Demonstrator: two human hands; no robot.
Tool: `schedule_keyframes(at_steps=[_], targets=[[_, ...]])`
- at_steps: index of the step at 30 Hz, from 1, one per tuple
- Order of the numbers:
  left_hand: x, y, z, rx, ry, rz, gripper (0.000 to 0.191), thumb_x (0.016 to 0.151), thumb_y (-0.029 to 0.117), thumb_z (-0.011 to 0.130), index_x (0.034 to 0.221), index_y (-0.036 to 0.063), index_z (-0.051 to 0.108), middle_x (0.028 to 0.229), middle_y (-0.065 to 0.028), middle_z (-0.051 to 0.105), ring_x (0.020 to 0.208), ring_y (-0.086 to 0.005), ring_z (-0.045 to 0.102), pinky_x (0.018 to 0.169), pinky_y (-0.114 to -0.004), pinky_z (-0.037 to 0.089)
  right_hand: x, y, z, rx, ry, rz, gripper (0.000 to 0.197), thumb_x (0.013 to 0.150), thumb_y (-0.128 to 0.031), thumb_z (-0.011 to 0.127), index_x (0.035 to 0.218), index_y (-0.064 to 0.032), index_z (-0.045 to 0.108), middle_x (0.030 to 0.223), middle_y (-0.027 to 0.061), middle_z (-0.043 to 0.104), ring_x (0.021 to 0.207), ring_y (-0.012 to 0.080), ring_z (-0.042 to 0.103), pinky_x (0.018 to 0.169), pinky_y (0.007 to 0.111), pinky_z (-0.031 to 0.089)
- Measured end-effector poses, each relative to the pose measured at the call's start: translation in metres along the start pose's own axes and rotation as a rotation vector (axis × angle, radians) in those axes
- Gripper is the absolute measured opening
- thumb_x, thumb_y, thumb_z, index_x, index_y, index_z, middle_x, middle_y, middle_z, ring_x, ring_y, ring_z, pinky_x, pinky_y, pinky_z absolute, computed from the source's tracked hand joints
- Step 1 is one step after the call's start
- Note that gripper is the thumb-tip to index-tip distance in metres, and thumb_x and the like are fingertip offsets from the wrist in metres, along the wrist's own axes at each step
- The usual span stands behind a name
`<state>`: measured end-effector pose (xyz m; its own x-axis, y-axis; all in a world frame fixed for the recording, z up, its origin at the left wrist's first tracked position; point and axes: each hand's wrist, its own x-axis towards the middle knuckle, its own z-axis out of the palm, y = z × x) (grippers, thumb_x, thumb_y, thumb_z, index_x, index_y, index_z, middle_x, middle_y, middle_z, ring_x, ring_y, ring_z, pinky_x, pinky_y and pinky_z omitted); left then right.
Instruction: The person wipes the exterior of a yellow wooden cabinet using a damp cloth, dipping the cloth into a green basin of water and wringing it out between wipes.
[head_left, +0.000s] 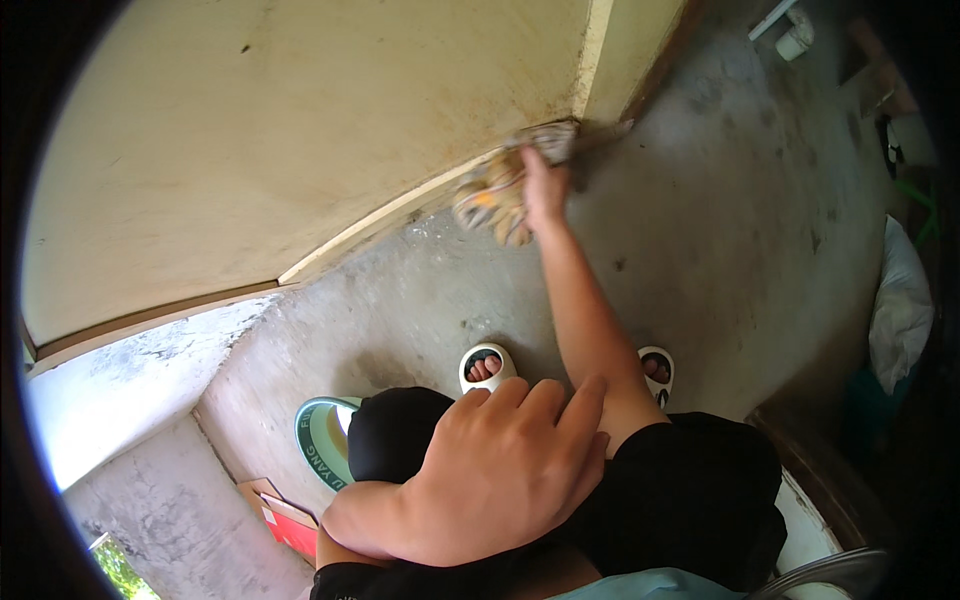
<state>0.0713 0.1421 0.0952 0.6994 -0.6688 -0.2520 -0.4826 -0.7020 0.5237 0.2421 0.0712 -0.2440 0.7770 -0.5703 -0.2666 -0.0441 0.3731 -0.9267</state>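
Observation:
My right hand (546, 184) reaches away from me and grips a bunched, patterned cloth (495, 195) in tan, grey and orange. Part of the cloth lies against the bottom edge of a cream-coloured panel (337, 135), near its corner; hand and cloth are blurred. Close to the camera is my left hand (502, 465), back up and fingers bent, over my lap and beside my right forearm. Its palm is hidden, so whether it holds anything does not show.
Grey concrete floor (720, 247) surrounds my slippered feet. A green-rimmed basin (319, 442) stands by my left knee, partly hidden. Red and brown cardboard (289, 525) lies by the wall at lower left. A white sack (900, 307) and a pipe elbow (795, 37) are at the right.

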Motion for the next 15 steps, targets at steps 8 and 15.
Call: schedule_keyframes(at_steps=[8, 15], targets=[[-0.004, -0.005, 0.002, -0.035, 0.040, 0.056, 0.034, 0.081, 0.017, 0.065, 0.110, 0.0022, 0.059, 0.074, -0.0100, 0.057, 0.063, -0.0256, 0.059, 0.055, -0.035, 0.047, 0.007, -0.045, -0.007, -0.576, -0.179, 0.068, 0.046, 0.075, -0.040, 0.067, 0.077, 0.0064, 0.065, 0.070, 0.0231, 0.065, 0.069, 0.0356, 0.065, 0.065, 0.043, 0.048], [0.007, -0.011, 0.007, -0.071, 0.012, 0.087, 0.033, 0.082, 0.017, 0.064, 0.110, 0.0014, 0.059, 0.072, -0.0101, 0.057, 0.065, -0.0271, 0.060, 0.057, -0.036, 0.048, -0.020, -0.099, -0.018, -0.382, -0.214, -0.131, 0.035, 0.081, -0.030, 0.070, 0.090, 0.0038, 0.069, 0.081, 0.0127, 0.070, 0.073, 0.0178, 0.065, 0.069, 0.033, 0.049]])
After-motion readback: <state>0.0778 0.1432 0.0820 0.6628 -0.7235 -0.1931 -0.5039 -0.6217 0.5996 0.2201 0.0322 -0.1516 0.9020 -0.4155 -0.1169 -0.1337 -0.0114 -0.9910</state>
